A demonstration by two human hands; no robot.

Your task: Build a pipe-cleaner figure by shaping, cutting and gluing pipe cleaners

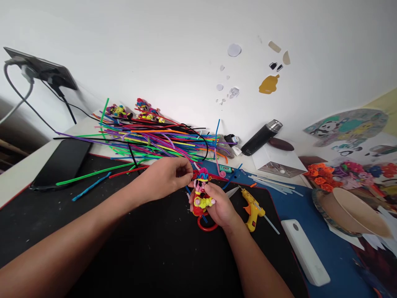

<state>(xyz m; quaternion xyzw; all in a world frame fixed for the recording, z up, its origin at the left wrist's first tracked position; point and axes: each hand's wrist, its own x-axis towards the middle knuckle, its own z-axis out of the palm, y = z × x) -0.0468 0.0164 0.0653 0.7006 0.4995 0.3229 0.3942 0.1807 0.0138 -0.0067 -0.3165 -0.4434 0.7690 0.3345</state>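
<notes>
Smooth black mat [149, 252] | fuzzy stems [155, 140] heaped mostly behind mat | our left hand [169, 176] over mat, fingertips pressed together, contents we cannot tell | our right hand [221, 207] pinches the figure [201, 202], fuzzy, coiled, above mat | plastic glue gun [253, 210], mat's right | loop-handled scissors [207, 229] on mat, partly blocked by our right hand

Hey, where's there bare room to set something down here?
Widest: the black mat between your left forearm and right forearm, nearer you than the red-handled scissors, bar pale specks. Smaller: blue tabletop between the white oblong power bank and round tan bowl. Crowded: the back, under multicoloured fuzzy pipe cleaners, and around the yellow glue gun.
</notes>
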